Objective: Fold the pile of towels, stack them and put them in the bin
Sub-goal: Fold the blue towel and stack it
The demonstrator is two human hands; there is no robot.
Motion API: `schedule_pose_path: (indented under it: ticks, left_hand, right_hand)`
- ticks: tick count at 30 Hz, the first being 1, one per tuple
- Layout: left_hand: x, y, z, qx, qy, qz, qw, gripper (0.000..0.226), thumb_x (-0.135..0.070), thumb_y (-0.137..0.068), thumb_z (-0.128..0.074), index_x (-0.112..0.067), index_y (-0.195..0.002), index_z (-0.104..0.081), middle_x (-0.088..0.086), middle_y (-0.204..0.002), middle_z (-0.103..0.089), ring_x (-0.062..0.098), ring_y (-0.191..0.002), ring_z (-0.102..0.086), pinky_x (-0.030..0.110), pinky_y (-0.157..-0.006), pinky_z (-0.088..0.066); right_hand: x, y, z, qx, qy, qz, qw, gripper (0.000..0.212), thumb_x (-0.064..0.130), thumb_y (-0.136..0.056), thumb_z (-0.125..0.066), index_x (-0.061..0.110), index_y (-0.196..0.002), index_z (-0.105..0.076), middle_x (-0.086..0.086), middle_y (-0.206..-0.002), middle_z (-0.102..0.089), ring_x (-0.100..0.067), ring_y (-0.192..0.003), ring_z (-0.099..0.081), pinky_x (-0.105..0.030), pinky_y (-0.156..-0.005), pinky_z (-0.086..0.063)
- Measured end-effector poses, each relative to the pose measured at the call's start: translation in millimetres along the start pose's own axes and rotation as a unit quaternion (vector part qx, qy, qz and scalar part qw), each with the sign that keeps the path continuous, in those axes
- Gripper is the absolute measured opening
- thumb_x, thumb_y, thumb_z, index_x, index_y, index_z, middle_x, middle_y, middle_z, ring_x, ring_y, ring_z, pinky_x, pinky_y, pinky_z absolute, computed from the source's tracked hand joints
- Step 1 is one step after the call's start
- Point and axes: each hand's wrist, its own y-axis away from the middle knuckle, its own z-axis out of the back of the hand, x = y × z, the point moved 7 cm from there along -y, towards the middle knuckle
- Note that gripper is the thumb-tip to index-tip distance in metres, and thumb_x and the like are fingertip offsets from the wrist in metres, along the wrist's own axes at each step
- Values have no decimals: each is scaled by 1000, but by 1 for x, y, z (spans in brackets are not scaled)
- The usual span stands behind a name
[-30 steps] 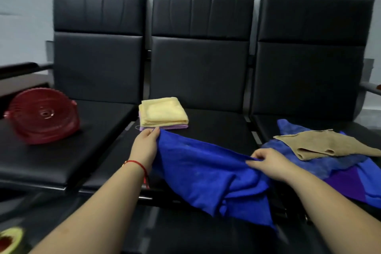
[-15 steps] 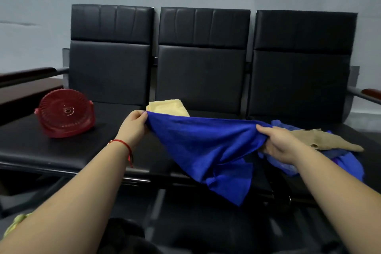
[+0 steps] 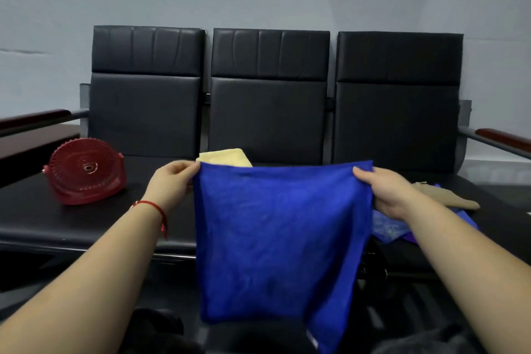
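A person's left hand point(image 3: 172, 181) and right hand point(image 3: 385, 192) each pinch an upper corner of a blue towel point(image 3: 278, 238), fingers curled over the cloth, holding it up taut between them so that it hangs flat and open in front of a row of three black padded seats point(image 3: 267, 121). A red string bracelet point(image 3: 152, 207) circles the left wrist. The towel's top edge runs nearly level from hand to hand; its lower edge drops below the front of the seats, longest at the right corner. Just behind the top edge, near the left hand, a folded yellow towel point(image 3: 227, 156) shows on the middle seat, its lower part hidden by the blue cloth. On the right seat, beyond the right hand, lies the unfolded pile: a tan towel point(image 3: 457, 201) on top of pale blue and purple cloth point(image 3: 393, 228). On the left seat, well apart from the hands, stands a red ribbed bin point(image 3: 86, 171), tipped on its side with its base toward the viewer.
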Motion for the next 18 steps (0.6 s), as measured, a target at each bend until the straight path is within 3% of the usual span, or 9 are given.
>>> schedule_pose_path:
  ticks: [2, 4, 7, 9, 11, 13, 15, 18]
  left_hand:
    - [7, -4, 6, -22, -137, -11, 990, 15, -35, -86, -65, -22, -86, -72, 0, -85, -69, 18, -81, -60, 37, -79, -49]
    - [12, -5, 3, -18, -190, 3, 982, 14, -28, -91, -60, -17, -88, -69, 0, -72, -62, 15, -67, -53, 32, -69, -44]
    - [29, -6, -9, 15, -172, 82, 982, 24, -21, -98, -49, -9, -82, -61, 2, -55, -50, 16, -47, -40, 24, -48, -34]
    - [42, -2, -21, 39, -115, 153, 981, 26, -19, -102, -40, -8, -83, -54, 2, -48, -55, 13, -36, -42, 18, -40, -35]
    - [53, 5, -39, 72, -29, 228, 970, 23, -18, -104, -31, -8, -94, -48, 5, -54, -65, 11, -39, -54, 20, -41, -44]
    - [69, 9, -52, 78, 41, 298, 951, 27, -19, -105, -25, -4, -114, -46, 15, -81, -69, 21, -69, -65, 28, -55, -54]
    - [87, 8, -59, 64, 94, 356, 928, 40, -18, -105, -24, 3, -137, -37, 24, -114, -60, 31, -103, -60, 38, -76, -54]
    - [104, 0, -74, 55, 186, 408, 892, 45, -19, -105, -25, 5, -144, -28, 28, -139, -43, 35, -127, -46, 44, -88, -47]
  right_hand:
    - [-7, -8, 9, -26, 193, 45, 980, 15, 17, -92, -61, 15, -78, -65, -8, -77, -65, -17, -69, -58, -22, -61, -47]
    - [-14, -14, 14, -27, 330, 56, 942, 15, 19, -87, -69, 16, -72, -67, -5, -71, -65, -16, -71, -58, -23, -64, -43]
    - [-19, -19, 16, -31, 370, 50, 927, 13, 19, -90, -65, 12, -79, -66, -1, -74, -62, -12, -74, -54, -22, -64, -40]
    - [-31, -28, 14, -33, 386, 27, 922, 18, 19, -96, -56, 9, -81, -62, -2, -69, -58, -13, -66, -52, -24, -60, -41]
    - [-53, -33, 13, -27, 342, -76, 936, 32, 20, -102, -42, 5, -79, -56, -4, -55, -55, -13, -46, -48, -19, -41, -38]
    - [-77, -34, 9, -1, 250, -215, 944, 41, 24, -105, -30, -2, -90, -57, -8, -51, -62, -12, -37, -55, -15, -33, -39]
    - [-90, -31, -2, 34, 126, -311, 941, 43, 24, -106, -28, -9, -116, -53, -19, -60, -67, -20, -41, -64, -20, -33, -45]
    - [-105, -40, -17, 36, -80, -371, 924, 38, 19, -104, -32, -8, -130, -39, -41, -93, -62, -42, -48, -65, -35, -30, -47]
